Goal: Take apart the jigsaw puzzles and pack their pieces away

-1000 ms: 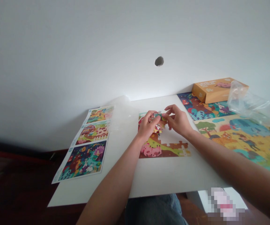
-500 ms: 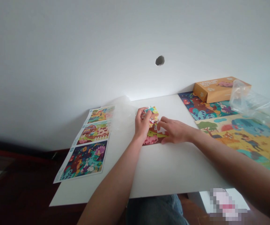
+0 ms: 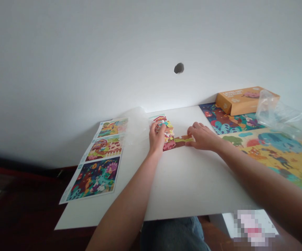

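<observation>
Puzzle (image 3: 183,140), a partly joined farm scene, lies flat on the white tabletop (image 3: 182,188) between and beneath the two hands. Its near strip, brown and green, has its long axis running from left to right, the right end slanting slightly toward the wall (image 3: 109,62). At the left another part runs away from the person, the red barn roof at its far end pointing toward the wall and the pink pig at its near end; the left hand (image 3: 156,139) covers much of that part, so its full outline is hard to judge

The left fingers are curled closed around a small cluster of loose pieces (image 3: 169,132), held above the puzzle's left part, with the thumb over them. The right hand (image 3: 202,136) is at the right end of the strip, fingers bent, thumb at the near edge and fingertips beyond it, a modest gap between; whether they grip the strip or only touch it, I cannot tell

Left of the hands lie a clear plastic sheet (image 3: 137,127) and a printed sheet (image 3: 93,164) with three pictures. To the right lie a savanna puzzle (image 3: 279,148) and a dark forest puzzle (image 3: 229,122), which carries an orange box (image 3: 245,99), a clear bag (image 3: 279,113) beside it
</observation>
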A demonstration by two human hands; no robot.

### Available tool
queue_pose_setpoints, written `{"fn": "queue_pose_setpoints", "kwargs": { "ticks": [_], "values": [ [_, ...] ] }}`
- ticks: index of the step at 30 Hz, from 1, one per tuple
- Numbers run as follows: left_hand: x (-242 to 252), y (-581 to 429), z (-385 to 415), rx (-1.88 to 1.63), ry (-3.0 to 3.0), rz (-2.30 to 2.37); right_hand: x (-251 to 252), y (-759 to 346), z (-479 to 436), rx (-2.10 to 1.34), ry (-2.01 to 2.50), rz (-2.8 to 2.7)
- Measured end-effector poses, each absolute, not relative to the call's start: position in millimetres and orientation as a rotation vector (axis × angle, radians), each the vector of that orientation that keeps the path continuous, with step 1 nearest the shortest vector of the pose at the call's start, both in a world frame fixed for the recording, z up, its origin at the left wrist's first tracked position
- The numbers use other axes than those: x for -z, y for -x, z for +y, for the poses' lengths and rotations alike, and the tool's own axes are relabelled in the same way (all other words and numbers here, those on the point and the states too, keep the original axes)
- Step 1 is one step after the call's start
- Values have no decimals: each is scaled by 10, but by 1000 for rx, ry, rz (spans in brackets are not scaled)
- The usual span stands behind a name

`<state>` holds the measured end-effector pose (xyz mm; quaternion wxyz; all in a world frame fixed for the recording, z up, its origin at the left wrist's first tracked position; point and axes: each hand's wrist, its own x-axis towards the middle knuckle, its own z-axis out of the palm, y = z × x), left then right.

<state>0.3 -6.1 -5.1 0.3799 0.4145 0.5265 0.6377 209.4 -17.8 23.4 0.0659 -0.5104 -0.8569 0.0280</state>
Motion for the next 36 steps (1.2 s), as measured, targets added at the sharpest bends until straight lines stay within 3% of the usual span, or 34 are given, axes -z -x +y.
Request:
{"fn": "queue_pose_setpoints", "kwargs": {
  "ticks": [8, 18, 27, 31, 36],
  "values": [
    [40, -9, -88, -1573, -1061, 1311, -232, -2044, -151, -457, 1456, -2475],
    [-26, -45, -177, -1368, -1353, 1245, -236, -1963, -210, -723, 920, -1880],
    [-184, -115, -339, -1125, -1478, 952, -164, -1812, -230, -696, 1086, -1636],
    [-178, -130, -321, -1184, -1286, 933, -197, -1824, -232, -552, 1158, -1680],
    [-259, -75, -246, -1395, -832, 882, -193, -1938, -210, -390, 1290, -2206]
  ]
}}
